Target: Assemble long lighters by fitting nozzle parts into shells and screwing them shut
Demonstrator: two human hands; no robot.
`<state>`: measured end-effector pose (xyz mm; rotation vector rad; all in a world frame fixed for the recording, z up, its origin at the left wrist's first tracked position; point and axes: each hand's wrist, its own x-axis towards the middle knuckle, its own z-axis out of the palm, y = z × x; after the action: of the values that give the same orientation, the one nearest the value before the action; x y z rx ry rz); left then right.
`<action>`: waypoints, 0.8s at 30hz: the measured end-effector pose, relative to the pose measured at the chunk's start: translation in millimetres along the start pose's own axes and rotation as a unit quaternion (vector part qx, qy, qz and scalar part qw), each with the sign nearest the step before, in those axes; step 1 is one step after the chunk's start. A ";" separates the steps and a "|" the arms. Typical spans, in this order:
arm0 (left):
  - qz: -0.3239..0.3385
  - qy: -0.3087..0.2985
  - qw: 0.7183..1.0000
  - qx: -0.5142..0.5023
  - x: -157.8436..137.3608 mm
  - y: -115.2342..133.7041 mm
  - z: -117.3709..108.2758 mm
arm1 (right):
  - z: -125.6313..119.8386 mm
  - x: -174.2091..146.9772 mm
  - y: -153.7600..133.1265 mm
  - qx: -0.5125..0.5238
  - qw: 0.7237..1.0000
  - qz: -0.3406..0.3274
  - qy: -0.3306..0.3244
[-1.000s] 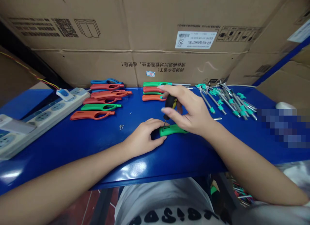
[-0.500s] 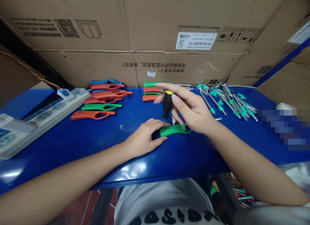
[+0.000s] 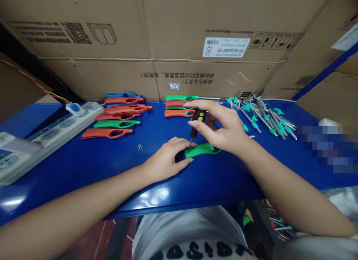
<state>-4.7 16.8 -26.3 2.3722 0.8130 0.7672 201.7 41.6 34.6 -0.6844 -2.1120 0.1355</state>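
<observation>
My left hand [image 3: 163, 159] rests on the table and grips the left end of a green lighter handle [image 3: 201, 150] between thumb and fingers. The handle lies flat, its trigger loop pointing right. Above it, my right hand [image 3: 228, 127] is closed around a short black screwdriver [image 3: 198, 117] with yellow marks on its butt. The screwdriver leans, and its tip meets the handle near the left end, just beside my left fingers. Whether a screw sits under the tip cannot be seen. Several small loose screws [image 3: 140, 147] lie left of my left hand.
Orange, green and blue lighter shells [image 3: 107, 133] lie in a column at back left. Lighters with metal tubes [image 3: 179, 113] lie at back centre, and a pile of metal tubes with teal parts [image 3: 268, 118] behind right. A power strip [image 3: 53, 142] runs along the left; cardboard [image 3: 117, 75] stands behind.
The screwdriver's butt has tipped to the right and towards me, while its tip stays at the same spot. My right fingers have shifted round it. My left hand and the green handle have stayed still.
</observation>
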 end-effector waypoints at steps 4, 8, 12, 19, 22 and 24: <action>0.000 0.003 1.000 0.006 -0.5 -1.2 0.7 | -9.0 -0.3 4.6 -0.074 0.995 -0.050 0.033; 0.003 -0.003 1.000 -0.001 0.5 0.0 -0.1 | -9.5 1.0 2.2 0.073 0.996 0.038 -0.044; 0.003 0.001 1.000 0.005 0.1 0.0 0.3 | -6.0 1.0 1.5 0.040 0.999 0.018 0.010; 0.001 -0.003 1.000 -0.007 0.9 0.6 -0.2 | -6.8 1.9 -5.2 0.067 0.998 0.011 -0.011; -0.001 -0.007 1.000 -0.008 1.3 1.3 -0.9 | -7.6 2.4 -2.8 0.121 0.990 0.056 -0.039; -0.003 -0.004 1.000 -0.002 1.0 1.1 -0.6 | -7.7 1.9 1.1 0.067 0.997 0.036 0.007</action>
<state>-4.1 16.9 -24.8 2.3662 0.8142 0.7564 207.3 42.4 40.2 -0.6791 -2.0446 0.3082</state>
